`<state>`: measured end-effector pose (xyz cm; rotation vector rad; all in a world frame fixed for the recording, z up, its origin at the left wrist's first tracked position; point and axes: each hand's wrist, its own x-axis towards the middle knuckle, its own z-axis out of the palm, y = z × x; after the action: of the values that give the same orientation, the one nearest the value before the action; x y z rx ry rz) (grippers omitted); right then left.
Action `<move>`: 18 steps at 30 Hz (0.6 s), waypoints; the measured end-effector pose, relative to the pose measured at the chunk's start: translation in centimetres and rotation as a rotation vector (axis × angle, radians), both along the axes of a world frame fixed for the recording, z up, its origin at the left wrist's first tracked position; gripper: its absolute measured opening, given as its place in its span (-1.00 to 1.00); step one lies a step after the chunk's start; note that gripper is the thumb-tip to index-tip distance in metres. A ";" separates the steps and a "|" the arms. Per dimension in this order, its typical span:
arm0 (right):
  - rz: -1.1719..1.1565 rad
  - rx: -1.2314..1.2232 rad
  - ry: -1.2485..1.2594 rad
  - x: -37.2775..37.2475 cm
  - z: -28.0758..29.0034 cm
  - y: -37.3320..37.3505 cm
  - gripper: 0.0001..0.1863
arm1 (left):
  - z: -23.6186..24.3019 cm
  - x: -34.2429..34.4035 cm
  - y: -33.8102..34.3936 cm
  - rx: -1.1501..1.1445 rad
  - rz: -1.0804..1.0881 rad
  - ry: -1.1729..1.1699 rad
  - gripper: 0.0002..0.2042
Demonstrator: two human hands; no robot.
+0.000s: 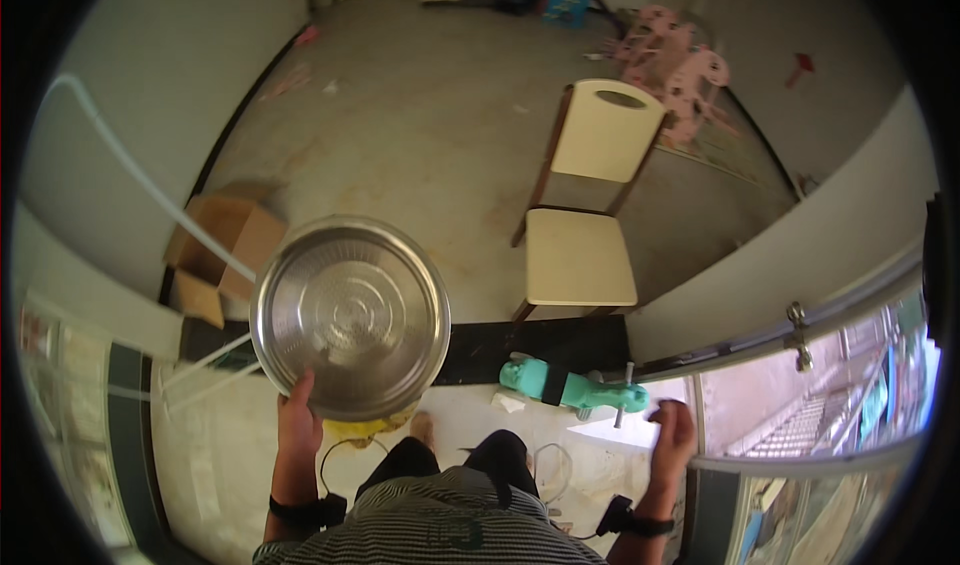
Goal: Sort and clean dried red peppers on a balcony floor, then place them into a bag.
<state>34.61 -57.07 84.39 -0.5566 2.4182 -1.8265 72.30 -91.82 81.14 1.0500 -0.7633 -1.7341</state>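
A round, shiny metal basin (350, 315) is held up in front of me, left of centre, with its inside facing up. My left hand (298, 420) grips its near rim, the thumb over the edge and the other fingers hidden beneath. My right hand (673, 433) hangs out to the right, its fingers loosely curled and apart, with nothing seen in it. Closest to that hand is a teal ride-on toy (575, 385) with a black seat and a grey handlebar. Something yellow (365, 429) shows partly from under the basin.
A cream chair (580, 255) with brown legs stands beyond the black threshold strip (475, 353). An open cardboard box (232, 243) lies by the left wall, near a bent white tube (150, 170). Pink toys (690, 75) stand at the back right. A door with a metal knob (800, 335) is at right.
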 end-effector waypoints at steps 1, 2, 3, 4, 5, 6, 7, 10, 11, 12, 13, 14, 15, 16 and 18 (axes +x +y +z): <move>0.131 -0.093 -0.048 1.0 0.6 -3.2 -0.84 | 0.3 -0.6 -1.4 -0.005 -0.043 0.010 -0.55; 0.189 -0.098 -0.162 1.9 0.7 -5.9 -0.84 | 0.6 -1.4 -2.3 0.048 -0.062 -0.017 -0.56; 0.280 -0.063 -0.223 2.9 1.3 -8.4 -0.77 | 0.7 -2.1 -3.0 0.100 -0.078 -0.049 -0.57; 0.408 -0.048 -0.195 3.2 1.2 -10.5 -0.66 | 0.4 -3.0 -3.9 0.095 -0.118 -0.042 -0.57; 0.461 -0.093 -0.288 4.0 1.9 -12.4 -0.55 | -0.1 -3.7 -4.7 0.088 -0.178 -0.058 -0.60; 0.505 -0.098 -0.318 4.5 1.9 -14.3 -0.49 | -0.5 -4.7 -5.8 0.075 -0.230 -0.074 -0.62; 0.527 -0.074 -0.323 4.7 1.9 -15.8 -0.47 | -0.5 -5.9 -6.5 0.050 -0.284 -0.061 -0.64; 0.602 0.008 -0.395 4.1 3.0 -19.6 -0.44 | 1.7 -10.1 -7.4 -0.049 -0.405 -0.183 -0.65; 0.607 0.064 -0.490 3.4 2.4 -20.5 -0.45 | 1.9 -11.2 -7.9 -0.233 -0.472 -0.280 -0.63; 0.566 0.094 -0.555 3.1 2.6 -21.5 -0.51 | 2.6 -12.5 -8.4 -0.194 -0.513 -0.280 -0.62; 0.477 0.014 -0.512 2.7 1.5 -21.9 -0.56 | 3.3 -13.9 -8.6 -0.149 -0.560 -0.275 -0.61; 0.388 -0.063 -0.466 2.3 0.4 -22.4 -0.61 | 4.0 -15.5 -8.9 -0.108 -0.609 -0.268 -0.60; 0.320 -0.062 -0.493 1.5 1.1 -23.1 -0.64 | 4.4 -17.3 -9.5 -0.169 -0.642 -0.277 -0.60; 0.252 -0.061 -0.521 0.4 1.7 -23.5 -0.68 | 4.6 -18.8 -10.4 -0.230 -0.674 -0.285 -0.59; 0.110 -0.146 -0.547 -1.7 1.5 -22.9 -0.70 | 6.4 -21.9 -12.3 -0.176 -0.915 -0.329 -0.58</move>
<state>32.90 -80.01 85.90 -0.1571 1.8729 -1.8194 50.44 -104.11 87.55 0.9298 -1.7728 -2.1854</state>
